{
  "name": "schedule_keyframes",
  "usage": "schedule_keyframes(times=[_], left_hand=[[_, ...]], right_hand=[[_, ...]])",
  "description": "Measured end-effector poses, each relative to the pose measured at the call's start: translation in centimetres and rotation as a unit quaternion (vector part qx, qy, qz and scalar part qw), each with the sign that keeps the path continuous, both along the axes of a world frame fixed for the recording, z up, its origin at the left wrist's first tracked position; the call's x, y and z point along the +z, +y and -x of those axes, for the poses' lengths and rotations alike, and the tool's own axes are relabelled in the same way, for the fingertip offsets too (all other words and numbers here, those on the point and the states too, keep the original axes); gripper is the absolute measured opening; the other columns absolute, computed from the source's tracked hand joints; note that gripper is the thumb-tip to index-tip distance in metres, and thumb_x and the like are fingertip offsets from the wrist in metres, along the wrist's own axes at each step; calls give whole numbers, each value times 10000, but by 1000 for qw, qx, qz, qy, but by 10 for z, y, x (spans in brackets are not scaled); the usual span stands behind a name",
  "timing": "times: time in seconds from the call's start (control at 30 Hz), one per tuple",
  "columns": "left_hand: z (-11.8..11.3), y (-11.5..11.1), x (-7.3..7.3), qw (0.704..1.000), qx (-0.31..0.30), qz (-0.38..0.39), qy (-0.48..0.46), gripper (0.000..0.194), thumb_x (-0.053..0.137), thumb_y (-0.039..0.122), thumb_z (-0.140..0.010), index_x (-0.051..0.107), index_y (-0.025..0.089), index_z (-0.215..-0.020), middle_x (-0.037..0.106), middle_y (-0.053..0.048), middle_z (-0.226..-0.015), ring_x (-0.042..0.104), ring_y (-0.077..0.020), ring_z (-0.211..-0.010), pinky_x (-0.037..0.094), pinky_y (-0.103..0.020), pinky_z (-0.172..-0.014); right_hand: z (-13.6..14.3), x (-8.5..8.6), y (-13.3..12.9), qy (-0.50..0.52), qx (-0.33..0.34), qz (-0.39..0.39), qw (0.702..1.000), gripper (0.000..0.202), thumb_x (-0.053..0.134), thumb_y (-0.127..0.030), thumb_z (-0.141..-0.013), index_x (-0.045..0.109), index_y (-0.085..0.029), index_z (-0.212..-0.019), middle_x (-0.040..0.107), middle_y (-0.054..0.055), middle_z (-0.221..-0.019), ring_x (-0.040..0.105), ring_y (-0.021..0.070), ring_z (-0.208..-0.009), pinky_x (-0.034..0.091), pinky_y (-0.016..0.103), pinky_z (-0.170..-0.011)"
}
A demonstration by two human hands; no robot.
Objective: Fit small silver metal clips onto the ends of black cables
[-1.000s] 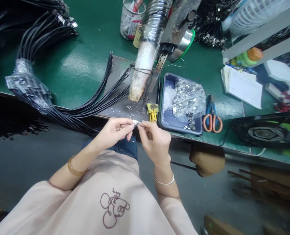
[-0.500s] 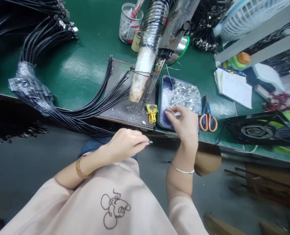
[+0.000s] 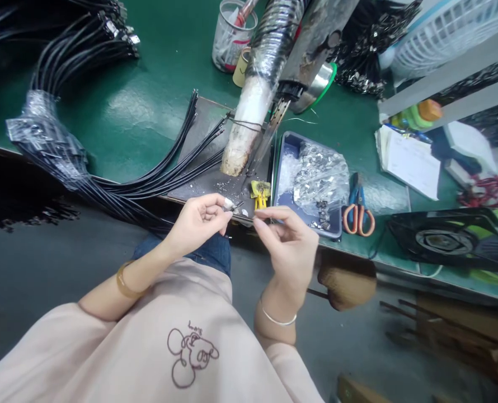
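My left hand (image 3: 201,221) is closed in a pinch on a small silvery connector (image 3: 229,205). A thin dark tip sticks out from it toward the right. Just across from it, at the front edge of the bench, my right hand (image 3: 290,240) holds its thumb and forefinger together; whatever is between them is too small to make out. Behind the fingertips stands a yellow clip (image 3: 260,196) with a sponge-like top. To the right, a blue tray (image 3: 289,193) contains a clear bag of small metal parts (image 3: 320,173) and several loose ones.
A bundle of black cables (image 3: 135,190) curves onto a dark board (image 3: 207,126). Over the board hang a wrapped duct (image 3: 249,117) and a metal-armed fixture (image 3: 269,131). Orange-handled pliers (image 3: 358,212) and a black fan (image 3: 446,235) lie at right.
My right hand has moved left from the tray toward my left hand. My left hand has risen to the bench edge, tilting the small connector up.
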State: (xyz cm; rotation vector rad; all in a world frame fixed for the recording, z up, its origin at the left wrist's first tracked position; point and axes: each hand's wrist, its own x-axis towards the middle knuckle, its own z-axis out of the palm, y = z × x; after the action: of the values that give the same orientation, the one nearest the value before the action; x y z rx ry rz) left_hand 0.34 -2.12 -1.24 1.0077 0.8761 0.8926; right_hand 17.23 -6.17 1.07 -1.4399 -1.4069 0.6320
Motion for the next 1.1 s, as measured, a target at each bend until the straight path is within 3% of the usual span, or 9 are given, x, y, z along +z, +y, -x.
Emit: schedule_keyframes(times=[0.1,0.23,0.5,0.9,1.1], left_hand=[[-4,-3,0,998,30,-36,33,156,667,265,-746,541,178,-772,556,59,-513,440,-53,-430,349,-179,-462],[-6,-6,-1,991,43,-95,89,130,618,274,-758,532,176,-749,487,65,-533,415,-62,-473,341,-196,-491],[-10,-8,-7,967,64,-193,153,90,579,203,-780,505,184,-733,363,87,-546,304,-61,-510,272,-200,-495],[-11,-9,-6,952,75,-243,170,102,572,139,-778,498,183,-723,330,99,-554,269,-55,-513,260,-169,-470],[-10,-9,-9,947,72,-266,167,137,567,136,-799,485,184,-700,328,100,-559,280,-48,-503,280,-145,-459]], right_hand=[[9,-11,3,-33,-16,-22,999,86,687,-204,-881,733,-213,-809,699,-19,-741,503,78,-522,364,228,-484],[12,-18,7,-59,23,-30,998,201,601,-219,-955,684,-206,-772,689,-17,-719,617,111,-631,457,230,-576],[11,-18,7,-94,37,-41,994,232,566,-211,-977,621,-199,-753,613,-38,-688,540,89,-592,397,216,-549],[9,-15,9,-53,46,2,998,230,585,-242,-946,635,-202,-725,658,-17,-683,591,113,-594,439,228,-550],[9,-17,7,-132,30,-41,990,230,629,-213,-946,625,-197,-717,597,-44,-642,486,85,-544,367,232,-531]])
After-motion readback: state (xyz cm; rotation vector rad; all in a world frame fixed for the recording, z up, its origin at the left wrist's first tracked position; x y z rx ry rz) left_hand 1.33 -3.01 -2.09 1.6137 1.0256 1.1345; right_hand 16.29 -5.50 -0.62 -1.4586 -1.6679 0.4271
